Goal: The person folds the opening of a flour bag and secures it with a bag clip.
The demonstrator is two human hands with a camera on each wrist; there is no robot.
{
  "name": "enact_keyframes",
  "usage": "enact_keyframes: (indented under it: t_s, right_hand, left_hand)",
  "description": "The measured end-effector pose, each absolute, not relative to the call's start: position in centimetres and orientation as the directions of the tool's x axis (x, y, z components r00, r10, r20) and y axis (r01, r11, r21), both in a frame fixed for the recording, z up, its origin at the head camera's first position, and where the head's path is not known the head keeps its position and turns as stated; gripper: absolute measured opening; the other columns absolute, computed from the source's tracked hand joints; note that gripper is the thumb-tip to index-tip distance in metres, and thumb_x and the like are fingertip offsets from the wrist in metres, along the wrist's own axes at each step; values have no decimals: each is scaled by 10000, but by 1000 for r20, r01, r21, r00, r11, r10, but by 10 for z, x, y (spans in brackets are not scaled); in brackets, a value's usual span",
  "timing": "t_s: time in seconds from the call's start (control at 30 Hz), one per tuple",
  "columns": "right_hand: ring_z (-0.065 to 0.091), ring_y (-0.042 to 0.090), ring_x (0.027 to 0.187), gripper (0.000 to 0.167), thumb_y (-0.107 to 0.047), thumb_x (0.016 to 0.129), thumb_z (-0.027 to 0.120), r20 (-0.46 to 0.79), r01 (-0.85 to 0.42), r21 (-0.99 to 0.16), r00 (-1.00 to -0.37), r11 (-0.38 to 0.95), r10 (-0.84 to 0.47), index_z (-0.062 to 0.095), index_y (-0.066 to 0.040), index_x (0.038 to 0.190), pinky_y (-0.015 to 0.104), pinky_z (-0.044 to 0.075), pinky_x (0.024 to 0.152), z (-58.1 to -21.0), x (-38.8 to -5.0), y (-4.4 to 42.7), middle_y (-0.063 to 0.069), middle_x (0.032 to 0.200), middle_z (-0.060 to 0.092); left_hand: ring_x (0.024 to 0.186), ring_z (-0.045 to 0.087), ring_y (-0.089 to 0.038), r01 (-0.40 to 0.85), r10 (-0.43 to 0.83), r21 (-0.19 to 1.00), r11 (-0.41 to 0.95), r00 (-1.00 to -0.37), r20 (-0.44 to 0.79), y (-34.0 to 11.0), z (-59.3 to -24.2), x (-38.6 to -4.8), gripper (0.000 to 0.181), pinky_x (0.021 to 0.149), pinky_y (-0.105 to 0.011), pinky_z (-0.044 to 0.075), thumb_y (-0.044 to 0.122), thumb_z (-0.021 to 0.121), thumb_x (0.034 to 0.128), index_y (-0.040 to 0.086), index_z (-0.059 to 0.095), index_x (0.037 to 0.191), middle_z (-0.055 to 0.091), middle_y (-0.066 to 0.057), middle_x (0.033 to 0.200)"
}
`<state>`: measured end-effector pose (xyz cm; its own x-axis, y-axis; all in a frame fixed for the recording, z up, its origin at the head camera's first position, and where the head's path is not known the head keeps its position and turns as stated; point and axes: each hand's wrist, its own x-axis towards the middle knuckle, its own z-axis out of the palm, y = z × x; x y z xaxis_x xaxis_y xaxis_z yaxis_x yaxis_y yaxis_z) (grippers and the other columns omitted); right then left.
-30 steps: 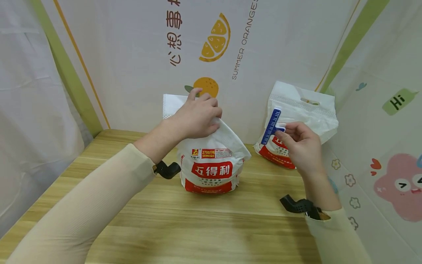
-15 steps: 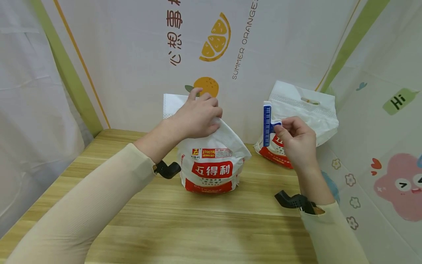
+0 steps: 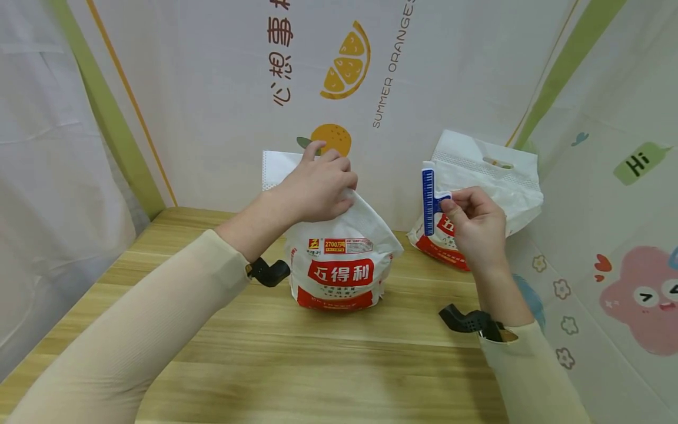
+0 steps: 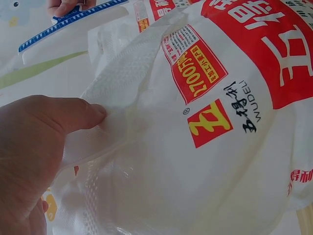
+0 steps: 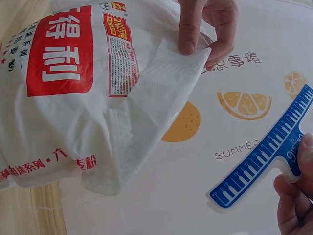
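A white and red flour bag (image 3: pixel 341 274) stands on the table in the head view, its top folded over. My left hand (image 3: pixel 318 185) grips that folded top; in the left wrist view the thumb (image 4: pixel 90 116) presses on the white fabric. To the right, my right hand (image 3: pixel 479 229) pinches a long blue and white clip (image 3: pixel 428 203) by its short handle. Piano keys are printed along the clip (image 5: pixel 264 152), seen in the right wrist view. The clip is held upright in the air, apart from the gripped bag. The fingers behind the fold are partly hidden.
A second flour bag (image 3: pixel 477 176) with a cut-out carry handle stands behind my right hand, near the right wall. Wooden table (image 3: pixel 318 365) surface spreads in front of the bags. A printed white curtain (image 3: pixel 212 118) hangs behind.
My right hand has moved a little left, and the clip in it has turned from tilted to nearly vertical. My left hand and the gripped flour bag have stayed put.
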<state>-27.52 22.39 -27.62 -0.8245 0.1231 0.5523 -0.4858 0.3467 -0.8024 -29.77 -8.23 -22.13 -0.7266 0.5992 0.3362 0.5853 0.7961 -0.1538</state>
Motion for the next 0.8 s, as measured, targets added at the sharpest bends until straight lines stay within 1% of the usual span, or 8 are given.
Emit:
enact_keyframes:
  t_s: [0.1, 0.2, 0.33, 0.37, 0.47, 0.5, 0.6, 0.8]
  right_hand:
    - [617, 118, 802, 118, -114, 1052, 729, 554, -487, -795, -826, 362, 106, 723, -5, 1097, 162, 486, 651, -278, -277, 219, -142, 876, 715]
    - [625, 98, 777, 27, -50, 1049, 720, 558, -499, -793, -825, 349, 88, 731, -26, 1054, 164, 475, 644, -280, -280, 214, -159, 839, 707]
    - [653, 53, 777, 36, 4, 1031, 724, 552, -506, -798, -832, 326, 61, 736, -30, 1030, 155, 502, 684, -283, -284, 206, -183, 806, 706]
    - [650, 46, 781, 10, -7, 1030, 731, 549, -505, -797, -834, 332, 49, 732, -10, 1039, 153, 504, 691, -284, -285, 204, -194, 806, 703]
    - [657, 43, 800, 94, -40, 1030, 744, 538, -499, -788, -843, 360, 8, 723, 43, 1068, 156, 533, 737, -286, -287, 197, -213, 812, 700]
    - [652, 40, 802, 108, -55, 1033, 746, 532, -495, -784, -846, 375, -5, 724, 45, 1068, 158, 535, 745, -286, -288, 195, -212, 815, 697]
    - [633, 61, 814, 147, -96, 1044, 747, 523, -491, -760, -851, 427, -47, 723, 46, 1074, 166, 524, 739, -289, -290, 190, -150, 849, 696]
    - [652, 136, 829, 120, -116, 1052, 744, 496, -482, -715, -860, 506, -118, 736, 4, 1059, 173, 526, 691, -296, -293, 179, 119, 970, 748]
  left_hand:
    - [1424, 544, -351, 587, 601, -155, 795, -724, 337, -82, -221, -297, 240, 1334, -650, 157, 328, 709, 1052, 166, 772, 1217, 715, -85, 1298]
    - [1421, 547, -354, 589, 603, -157, 793, -722, 339, -82, -221, -296, 236, 1334, -653, 159, 327, 712, 1052, 166, 772, 1214, 715, -88, 1296]
    - [1420, 548, -356, 590, 603, -155, 793, -722, 338, -82, -221, -296, 235, 1336, -651, 155, 328, 712, 1054, 166, 769, 1213, 713, -90, 1299]
    - [1418, 548, -355, 589, 603, -155, 793, -723, 337, -82, -221, -296, 234, 1336, -651, 155, 329, 710, 1055, 166, 769, 1213, 713, -90, 1300]
    - [1418, 548, -354, 586, 600, -155, 795, -726, 336, -82, -221, -295, 237, 1339, -649, 150, 333, 705, 1058, 169, 769, 1215, 713, -90, 1304]
    - [1418, 549, -353, 585, 600, -156, 796, -726, 336, -82, -221, -295, 238, 1340, -649, 150, 336, 704, 1058, 170, 770, 1215, 713, -89, 1305]
    - [1421, 548, -350, 584, 599, -155, 797, -726, 337, -82, -220, -295, 241, 1342, -649, 151, 340, 705, 1059, 173, 771, 1218, 714, -87, 1308]
    - [1431, 537, -346, 590, 594, -127, 797, -730, 337, -84, -221, -296, 257, 1346, -645, 130, 331, 697, 1055, 169, 758, 1245, 702, -86, 1329]
